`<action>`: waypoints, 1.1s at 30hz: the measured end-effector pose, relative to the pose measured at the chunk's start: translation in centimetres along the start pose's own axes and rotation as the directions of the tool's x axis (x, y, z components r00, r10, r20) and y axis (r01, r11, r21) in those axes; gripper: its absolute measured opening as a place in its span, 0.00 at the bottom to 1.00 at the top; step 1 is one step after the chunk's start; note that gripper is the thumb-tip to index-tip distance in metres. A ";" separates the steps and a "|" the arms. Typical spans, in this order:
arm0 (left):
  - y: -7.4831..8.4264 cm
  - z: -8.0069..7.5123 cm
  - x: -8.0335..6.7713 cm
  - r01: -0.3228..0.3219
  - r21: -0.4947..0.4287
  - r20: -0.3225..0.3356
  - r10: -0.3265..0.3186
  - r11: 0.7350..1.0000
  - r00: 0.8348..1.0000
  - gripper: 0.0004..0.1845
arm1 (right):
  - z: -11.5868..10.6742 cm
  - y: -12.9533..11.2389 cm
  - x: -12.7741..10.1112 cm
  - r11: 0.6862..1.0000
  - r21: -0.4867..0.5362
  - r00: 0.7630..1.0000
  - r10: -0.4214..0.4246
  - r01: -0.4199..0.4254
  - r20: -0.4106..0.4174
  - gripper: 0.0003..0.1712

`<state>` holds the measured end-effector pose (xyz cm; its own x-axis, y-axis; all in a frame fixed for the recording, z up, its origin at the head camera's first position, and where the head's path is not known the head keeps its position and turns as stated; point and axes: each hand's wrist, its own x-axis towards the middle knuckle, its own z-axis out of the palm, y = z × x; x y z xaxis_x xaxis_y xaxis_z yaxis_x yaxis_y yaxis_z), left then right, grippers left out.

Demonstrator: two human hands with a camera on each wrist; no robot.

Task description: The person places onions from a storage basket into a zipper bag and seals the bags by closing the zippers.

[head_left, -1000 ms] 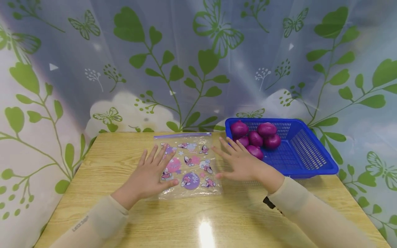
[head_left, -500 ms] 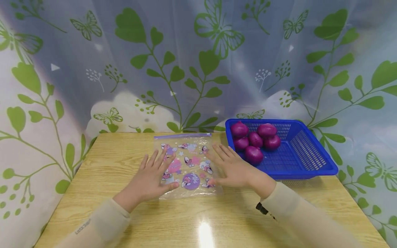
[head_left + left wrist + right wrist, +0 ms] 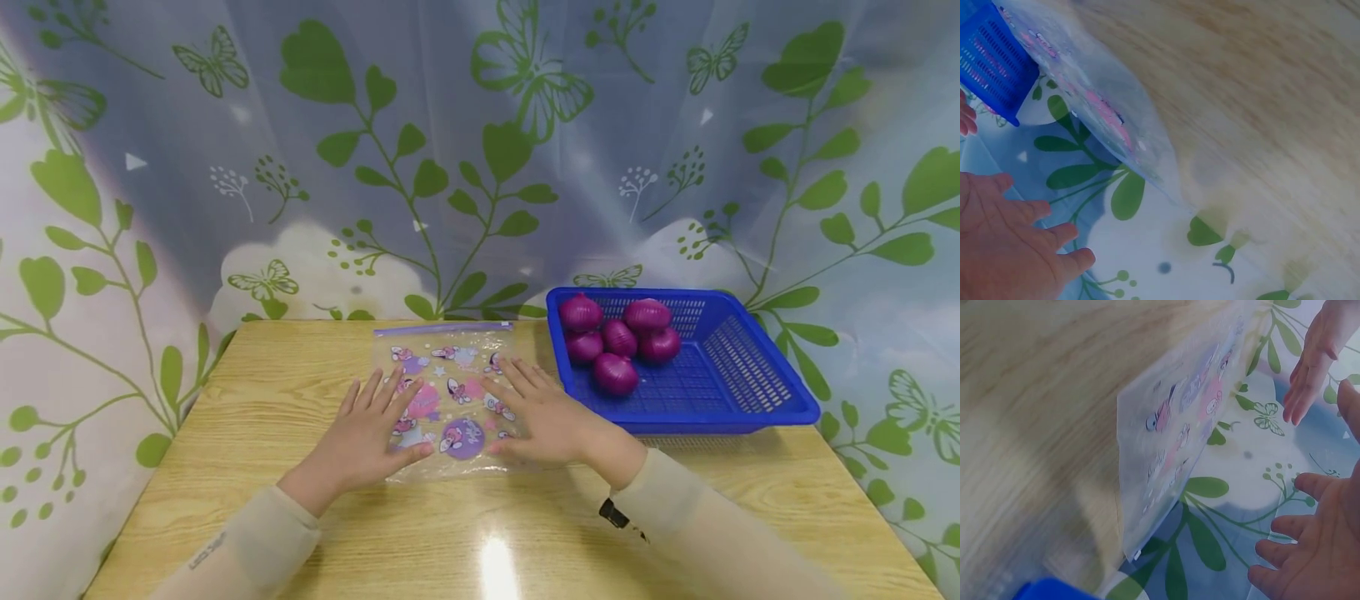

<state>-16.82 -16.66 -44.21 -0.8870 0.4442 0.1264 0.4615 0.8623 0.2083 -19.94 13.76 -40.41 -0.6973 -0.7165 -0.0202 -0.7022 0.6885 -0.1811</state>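
Observation:
A clear zipper bag (image 3: 459, 362) printed with pink and purple cartoon figures lies flat on the table, its purple zip strip (image 3: 442, 329) along the far edge. Over the bag's left side is my left hand (image 3: 352, 442), fingers spread and straight. My right hand (image 3: 551, 421) is over its right side, fingers likewise extended. Both wrist views show a gap between the hands and the bag, with the palm of the left hand (image 3: 1016, 244) and of the right hand (image 3: 1322, 531) holding nothing. Right of the right hand, several red onions (image 3: 616, 375) sit in a blue plastic basket (image 3: 675, 422).
The onions gather in the basket's left part. A wooden table (image 3: 247, 392) carries everything. A curtain (image 3: 420, 125) with green leaves and butterflies hangs behind its far edge. A dark tag (image 3: 613, 512) dangles below the right sleeve.
My right hand has moved left and slightly nearer, from beside the basket to over the bag, uncovering the nearest onions. The left hand, bag and basket have hardly moved.

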 end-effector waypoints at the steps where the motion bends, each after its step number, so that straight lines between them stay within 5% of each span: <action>1: -0.1 0.1 0.1 0.003 -0.005 0.003 -0.003 1.000 1.000 0.49 | 0.0 -0.1 0.1 1.000 0.008 1.000 -0.001 0.001 -0.001 0.54; 7: -0.4 0.9 0.4 0.012 -0.034 0.018 -0.011 0.999 1.000 0.50 | 0.7 -0.2 0.5 1.000 0.005 1.000 -0.014 0.014 0.003 0.53; 15: -0.8 1.9 0.3 0.045 -0.090 0.056 -0.040 0.995 0.998 0.50 | 2.3 0.2 1.1 0.994 0.059 0.989 0.084 -0.092 0.122 0.52; 23: -0.8 2.2 0.3 0.036 -0.098 0.089 -0.027 0.995 0.996 0.49 | 3.3 0.6 1.5 0.987 0.124 0.982 0.079 -0.101 0.172 0.53; 33: -0.7 2.3 0.1 0.048 -0.120 0.205 -0.023 0.992 0.979 0.46 | 4.1 0.8 2.1 0.980 0.150 0.971 0.095 -0.131 0.221 0.54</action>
<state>-17.28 -16.60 -46.60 -0.8817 0.4650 -0.0796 0.4171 0.8472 0.3290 -21.43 12.34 -44.62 -0.7119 -0.6546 -0.2544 -0.5755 0.7514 -0.3227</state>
